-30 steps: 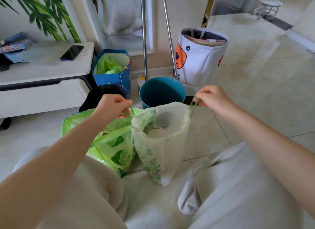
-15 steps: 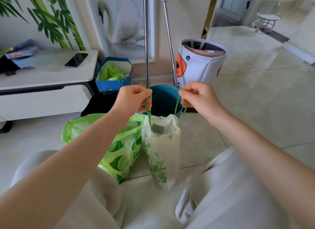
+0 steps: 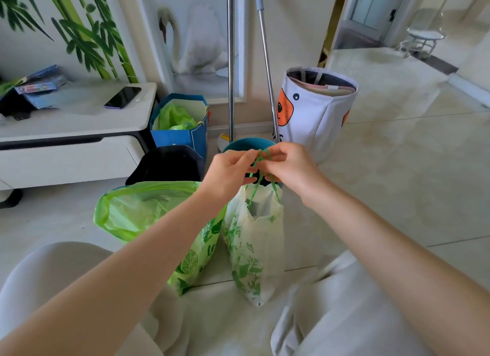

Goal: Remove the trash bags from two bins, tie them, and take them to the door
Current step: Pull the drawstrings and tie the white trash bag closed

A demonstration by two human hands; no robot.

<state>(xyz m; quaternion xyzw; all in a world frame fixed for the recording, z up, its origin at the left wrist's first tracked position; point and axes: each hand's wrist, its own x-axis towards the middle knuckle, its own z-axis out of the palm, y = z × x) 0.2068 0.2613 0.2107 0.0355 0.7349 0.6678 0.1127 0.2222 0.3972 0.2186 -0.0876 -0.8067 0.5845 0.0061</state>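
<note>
We have both hands together in front of us, above the mouth of the white trash bag (image 3: 254,244), and each hand pinches one end of its green drawstring (image 3: 261,170). The left hand (image 3: 230,172) and the right hand (image 3: 289,167) touch at the fingertips, with the two string ends crossing between them, so we judge that the knot is being made now and is not yet pulled tight. The bag hangs straight down from the hands, its long axis vertical, and its bottom reaches the floor between our knees. For the coming move this matters: the strings run down from the fingers to the bag's neck, so the ends must be pulled sideways, away from each other. Both hands are equally near to the strings. The green lemon-print bag (image 3: 148,212) lies just to the left of the white one, under our left forearm, with its mouth open and untied. The teal bin (image 3: 246,143) stands just behind the hands.
</note>
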